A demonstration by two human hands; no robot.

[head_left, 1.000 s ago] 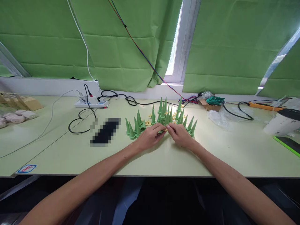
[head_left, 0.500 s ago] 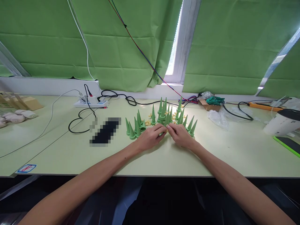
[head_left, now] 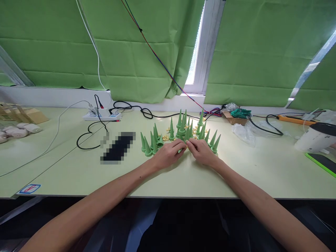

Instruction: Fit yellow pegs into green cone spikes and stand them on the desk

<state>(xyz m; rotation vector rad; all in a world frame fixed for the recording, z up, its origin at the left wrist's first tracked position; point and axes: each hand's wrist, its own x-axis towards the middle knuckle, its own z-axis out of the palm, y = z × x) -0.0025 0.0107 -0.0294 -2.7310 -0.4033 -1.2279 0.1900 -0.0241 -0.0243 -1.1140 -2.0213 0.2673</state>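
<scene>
Green blinds (head_left: pixel 131 45) high beyond the fingers, a pale window frame (head_left: pixel 210 45) between them, red-and-blue wires (head_left: pixel 160 63) slanting down to the table (head_left: pixel 168 182) well past the fingertips. And right in the middle, the action: left hand (head_left: pixel 168 154) and right hand (head_left: pixel 203 151) turned inward, tip to tip! Left fingers narrow, bunched at the ends; right thumb and forefinger narrow too, both pinched on one small yellow bit (head_left: pixel 187 147), most of it hidden, so no telling its full shape.

Cones (head_left: pixel 147 148) galore just past the fingers, green, mostly upright, packed tightest straight beyond the fingertips, fanning out to either side of the knuckles. One tilted over beside the left fingers, open end showing. Loose pieces (head_left: pixel 166 138), yellow as well, scattered among the cone bases beyond both sets of fingers.

Over to the left of the fingers: a dark patch (head_left: pixel 118 148), pixelated, impossible to name; farther out, a looping black cable (head_left: pixel 77 141), a power strip (head_left: pixel 102 117) beyond it, a white cord (head_left: pixel 57 129) trailing away, pale rolls (head_left: pixel 18 132) at the far left. Across to the right of the fingers, well apart: crumpled plastic (head_left: pixel 244 133), then a box (head_left: pixel 237 120) topped with a green bag (head_left: pixel 240 112), an orange bar (head_left: pixel 296 120), and farthest right a cup (head_left: pixel 317 136)
</scene>
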